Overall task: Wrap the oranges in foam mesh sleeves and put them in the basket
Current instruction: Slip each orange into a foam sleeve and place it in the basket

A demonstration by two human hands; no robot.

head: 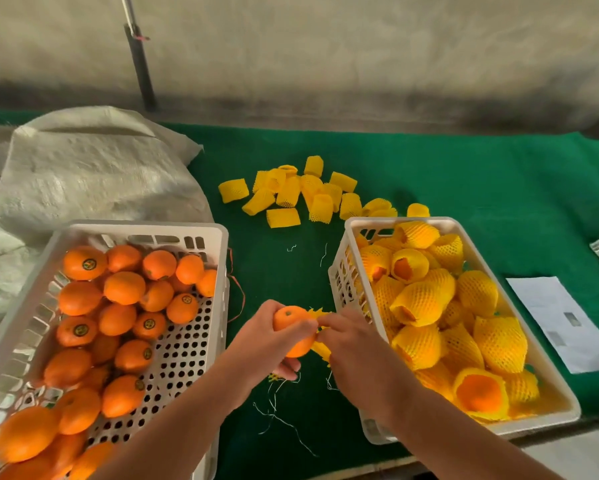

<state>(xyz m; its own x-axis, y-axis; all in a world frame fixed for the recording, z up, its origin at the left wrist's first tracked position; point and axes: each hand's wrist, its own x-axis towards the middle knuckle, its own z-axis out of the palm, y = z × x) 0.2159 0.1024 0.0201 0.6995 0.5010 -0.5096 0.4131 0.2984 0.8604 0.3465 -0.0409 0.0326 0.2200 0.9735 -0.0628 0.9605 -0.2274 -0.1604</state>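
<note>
At the far left, a pale woven sack point(94, 168) is seen lying on the green-covered counter point(464, 174), behind a white perforated crate point(187, 233) in which bare oranges point(118, 306) are heaped, mostly toward its left side, some with small round stickers. Between the two crates, low in the middle of the view, one orange point(291, 327) is held above the counter: it is gripped by the left hand point(267, 341), whose fingers are curled around its left and underside. Just to the right, touching the fruit, a yellow foam mesh sleeve point(320, 344) is pinched by the right hand point(357, 351), thumb and fingers closed on the netting at the orange's right side; only a small part of the sleeve is visible, so how far it covers the fruit cannot be told. Loose threads point(277, 410) are scattered on the cloth below the hands. Farther back, a loose pile of empty yellow sleeves point(308, 192) is spread on the counter. To the right, a white basket point(346, 258) is nearly filled with wrapped oranges point(429, 299), orange skin showing at several open sleeve ends. Beside it, at the right edge, a white sheet of paper point(564, 323) is laid flat.
</note>
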